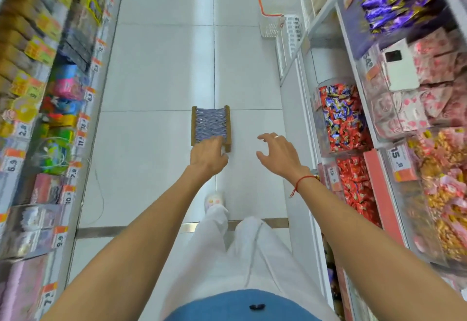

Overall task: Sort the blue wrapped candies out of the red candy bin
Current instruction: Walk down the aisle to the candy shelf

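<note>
Red candy bin point(341, 121): a clear bin on the right-hand shelving point(328, 17), at the front edge of the lower shelf, holding red-wrapped candies with blue wrapped candies point(337, 104) mixed into its far portion. A second clear bin of red candies point(356, 184) sits just nearer along the same shelf edge.

Cardboard box point(211, 128): a shallow brown box filled with blue-wrapped pieces, lying on the white tiled floor point(156, 67) in the middle of the aisle.

Left hand point(208, 155): reaches to the near edge of the cardboard box, fingertips at its contents; whether the fingers pinch anything cannot be told, as the back of the hand hides them.

Right hand point(276, 152): held apart from the box and short of the red candy bin, fingers spread and loosely curved, holding nothing. A ring is on one finger; a red string bracelet point(302, 181) circles the wrist.

Surroundings: price-tagged shelves of packaged goods point(50, 93) along the left edge of the aisle; purple-wrapped sweets point(394, 2) on the upper right shelf; a white basket with an orange handle point(274, 14) on the floor at the far right.
</note>
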Motion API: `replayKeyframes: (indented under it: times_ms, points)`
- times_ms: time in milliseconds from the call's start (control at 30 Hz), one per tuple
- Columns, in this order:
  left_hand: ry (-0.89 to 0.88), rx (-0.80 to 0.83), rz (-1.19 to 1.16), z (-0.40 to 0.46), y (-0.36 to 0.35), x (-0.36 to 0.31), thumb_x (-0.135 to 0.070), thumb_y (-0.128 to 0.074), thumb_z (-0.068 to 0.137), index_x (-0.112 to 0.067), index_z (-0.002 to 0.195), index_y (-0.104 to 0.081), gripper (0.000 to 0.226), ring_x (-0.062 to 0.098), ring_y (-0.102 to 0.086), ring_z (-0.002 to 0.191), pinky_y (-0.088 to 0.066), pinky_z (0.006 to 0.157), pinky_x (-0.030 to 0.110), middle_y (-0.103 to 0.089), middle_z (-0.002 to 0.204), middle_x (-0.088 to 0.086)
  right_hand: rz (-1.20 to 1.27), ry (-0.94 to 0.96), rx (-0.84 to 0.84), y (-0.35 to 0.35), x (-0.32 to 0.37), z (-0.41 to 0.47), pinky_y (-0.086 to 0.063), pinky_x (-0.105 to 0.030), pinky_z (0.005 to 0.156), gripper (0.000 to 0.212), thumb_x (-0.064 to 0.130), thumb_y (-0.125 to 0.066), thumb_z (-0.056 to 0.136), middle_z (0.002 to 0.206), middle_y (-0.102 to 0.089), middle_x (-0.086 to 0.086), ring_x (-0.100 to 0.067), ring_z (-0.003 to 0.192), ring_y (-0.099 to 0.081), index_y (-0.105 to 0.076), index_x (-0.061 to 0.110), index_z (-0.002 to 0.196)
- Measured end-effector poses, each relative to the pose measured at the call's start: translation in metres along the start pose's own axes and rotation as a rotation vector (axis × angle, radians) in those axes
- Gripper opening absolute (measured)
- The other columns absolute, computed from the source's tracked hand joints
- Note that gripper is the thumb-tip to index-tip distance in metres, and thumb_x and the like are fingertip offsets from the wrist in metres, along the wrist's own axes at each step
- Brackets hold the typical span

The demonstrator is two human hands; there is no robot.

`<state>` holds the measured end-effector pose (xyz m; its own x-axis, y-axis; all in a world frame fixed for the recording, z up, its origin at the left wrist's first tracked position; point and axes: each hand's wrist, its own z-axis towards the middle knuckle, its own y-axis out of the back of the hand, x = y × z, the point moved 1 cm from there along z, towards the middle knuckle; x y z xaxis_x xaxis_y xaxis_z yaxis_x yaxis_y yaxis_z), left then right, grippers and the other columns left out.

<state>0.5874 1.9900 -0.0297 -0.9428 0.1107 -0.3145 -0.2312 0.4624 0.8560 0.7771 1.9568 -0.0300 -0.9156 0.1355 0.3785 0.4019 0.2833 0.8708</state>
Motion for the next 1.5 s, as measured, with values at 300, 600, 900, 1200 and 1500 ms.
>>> replayKeyframes:
  times_ms: [300,600,900,1200,1500]
  points:
    - [-0.182,0.046,0.038,0.184,0.062,-0.094,-0.016,-0.048,0.090,-0.015,0.140,-0.043,0.050,0.031,-0.054,0.118,-0.047,0.089,0.041,-0.054,0.138,0.007,0.088,-0.173,-0.056,0.075,-0.075,0.140,-0.042,-0.038,0.093,0.048,0.027,-0.057,0.092,0.131,-0.056,-0.010,-0.028,0.118,-0.052,-0.048,0.013,0.136]
    - [-0.310,0.139,0.140,0.338,0.071,-0.201,-0.022,-0.048,0.092,-0.019,0.141,-0.041,0.050,0.027,-0.052,0.120,-0.042,0.094,0.037,-0.053,0.137,0.002,0.133,-0.338,-0.070,0.140,-0.180,0.236,-0.040,-0.035,0.092,0.044,0.025,-0.056,0.093,0.132,-0.054,-0.008,-0.027,0.121,-0.049,-0.048,0.015,0.136]
    - [-0.531,0.157,0.291,0.456,0.083,-0.274,-0.020,-0.047,0.093,-0.020,0.142,-0.041,0.049,0.025,-0.054,0.118,-0.045,0.091,0.036,-0.054,0.136,0.001,0.290,-0.556,-0.126,0.147,-0.229,0.298,-0.045,-0.034,0.089,0.043,0.027,-0.056,0.093,0.130,-0.056,-0.010,-0.028,0.117,-0.053,-0.049,0.013,0.134]
    - [-1.013,0.439,0.610,0.566,0.109,-0.331,-0.026,-0.046,0.096,-0.025,0.136,-0.047,0.040,0.020,-0.050,0.125,-0.040,0.099,0.031,-0.052,0.138,-0.006,0.530,-1.029,-0.270,0.160,-0.234,0.353,-0.045,-0.033,0.090,0.038,0.025,-0.053,0.093,0.130,-0.059,-0.006,-0.027,0.118,-0.055,-0.053,0.018,0.130]
    - [-1.190,0.470,0.751,0.620,0.099,-0.347,-0.025,-0.048,0.096,-0.023,0.134,-0.049,0.038,0.020,-0.049,0.126,-0.040,0.099,0.033,-0.053,0.137,-0.002,0.549,-1.311,-0.327,0.131,-0.229,0.355,-0.041,-0.034,0.095,0.046,0.024,-0.050,0.096,0.135,-0.053,-0.009,-0.029,0.123,-0.049,-0.043,0.016,0.140]
